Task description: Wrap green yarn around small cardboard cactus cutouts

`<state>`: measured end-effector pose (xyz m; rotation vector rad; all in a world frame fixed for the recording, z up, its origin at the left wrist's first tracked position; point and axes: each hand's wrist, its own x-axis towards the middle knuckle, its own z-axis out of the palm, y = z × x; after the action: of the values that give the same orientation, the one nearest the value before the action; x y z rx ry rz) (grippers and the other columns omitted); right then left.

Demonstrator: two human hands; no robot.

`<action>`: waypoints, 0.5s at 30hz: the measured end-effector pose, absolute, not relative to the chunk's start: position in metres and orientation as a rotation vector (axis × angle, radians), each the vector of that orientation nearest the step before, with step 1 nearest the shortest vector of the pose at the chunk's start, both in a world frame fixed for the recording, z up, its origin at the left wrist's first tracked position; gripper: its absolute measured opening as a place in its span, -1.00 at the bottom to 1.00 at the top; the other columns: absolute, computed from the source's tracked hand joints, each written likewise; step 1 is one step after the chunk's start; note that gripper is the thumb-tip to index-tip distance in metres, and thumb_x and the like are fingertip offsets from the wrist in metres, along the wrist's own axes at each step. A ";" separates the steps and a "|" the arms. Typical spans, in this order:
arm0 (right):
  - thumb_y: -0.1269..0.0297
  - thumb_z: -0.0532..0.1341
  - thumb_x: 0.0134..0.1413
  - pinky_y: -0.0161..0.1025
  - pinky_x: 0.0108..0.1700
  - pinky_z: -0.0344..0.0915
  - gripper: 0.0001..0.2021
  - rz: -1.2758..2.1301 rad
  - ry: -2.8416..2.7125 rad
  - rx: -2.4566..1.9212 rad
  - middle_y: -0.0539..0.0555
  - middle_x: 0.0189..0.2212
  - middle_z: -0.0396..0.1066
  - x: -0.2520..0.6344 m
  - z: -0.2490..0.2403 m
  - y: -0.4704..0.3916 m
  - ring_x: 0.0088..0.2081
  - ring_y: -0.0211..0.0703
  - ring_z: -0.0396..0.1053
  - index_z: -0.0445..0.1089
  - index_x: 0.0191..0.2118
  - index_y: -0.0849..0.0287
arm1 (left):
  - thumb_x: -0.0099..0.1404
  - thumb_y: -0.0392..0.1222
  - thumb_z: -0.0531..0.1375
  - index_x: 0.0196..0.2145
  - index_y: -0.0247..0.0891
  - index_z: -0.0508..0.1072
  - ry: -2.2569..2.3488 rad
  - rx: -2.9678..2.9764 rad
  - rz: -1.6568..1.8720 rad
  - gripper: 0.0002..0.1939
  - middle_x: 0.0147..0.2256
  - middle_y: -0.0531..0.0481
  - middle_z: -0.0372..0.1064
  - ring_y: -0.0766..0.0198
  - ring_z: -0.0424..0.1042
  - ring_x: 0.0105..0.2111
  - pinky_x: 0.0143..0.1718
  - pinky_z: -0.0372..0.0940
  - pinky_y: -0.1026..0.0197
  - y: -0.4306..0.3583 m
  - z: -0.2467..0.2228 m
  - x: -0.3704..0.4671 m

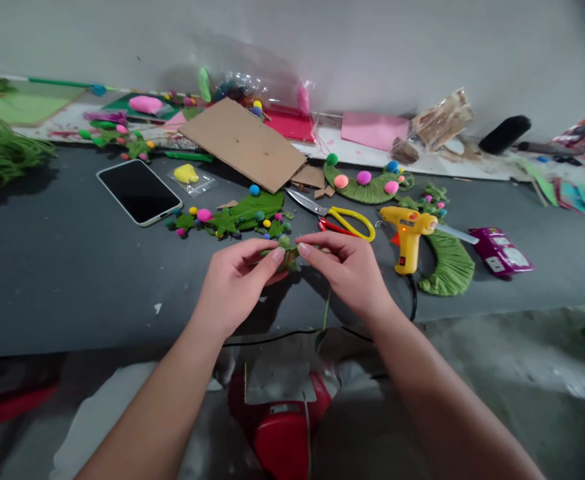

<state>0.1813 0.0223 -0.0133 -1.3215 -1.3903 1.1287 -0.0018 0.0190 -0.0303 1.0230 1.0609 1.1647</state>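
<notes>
While both hands meet at centre, left hand (239, 283) and right hand (345, 267) pinch a small green felt piece (288, 250) between narrow fingertips. Scissors (335, 215) at 1 o'clock, glue gun (408, 230) at 3, phone (139, 191) at 10.

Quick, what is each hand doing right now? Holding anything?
Left hand: closed in a pinch on the small green craft piece.
Right hand: fingertips pinching the same green craft piece from the other side.

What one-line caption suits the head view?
Left hand and right hand pinch a small green craft piece beside scissors.
</notes>
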 end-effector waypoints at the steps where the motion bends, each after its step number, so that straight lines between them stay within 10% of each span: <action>1: 0.03 0.39 0.10 -0.28 -0.49 -0.12 -0.69 1.104 -1.402 -1.332 -0.09 -0.61 0.15 0.182 -0.014 0.025 -0.54 -0.33 -0.06 0.64 -0.21 0.19 | 0.23 -0.03 0.43 -0.21 -0.20 0.67 1.101 1.087 1.190 -0.76 -0.23 -0.04 0.62 0.17 0.60 -0.23 -0.11 0.56 0.13 0.021 -0.030 -0.002; 8: -0.01 0.28 0.23 -0.25 -0.41 0.09 -0.69 0.845 -1.671 -1.379 -0.04 -0.55 0.30 0.196 -0.022 0.045 -0.49 -0.24 0.15 0.59 -0.28 0.15 | 0.33 -0.05 0.31 -0.18 -0.21 0.63 1.332 1.586 1.294 -0.79 -0.30 -0.04 0.63 0.17 0.59 -0.33 -0.25 0.42 0.22 0.040 -0.032 -0.004; 15: 0.20 0.14 0.30 -0.06 -0.02 0.29 -0.65 0.130 -1.944 -1.991 0.34 -0.01 0.46 0.223 -0.017 0.058 0.05 0.18 0.39 0.52 0.04 0.28 | 0.37 -0.05 0.23 -0.18 -0.21 0.63 1.414 1.978 1.212 -0.77 -0.32 -0.05 0.60 0.21 0.49 -0.39 -0.29 0.31 0.22 0.066 -0.023 -0.012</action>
<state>0.2229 0.0584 -0.0173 -1.9911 -1.9436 0.1305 -0.0125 0.0664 -0.0235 1.9782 1.4138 1.2122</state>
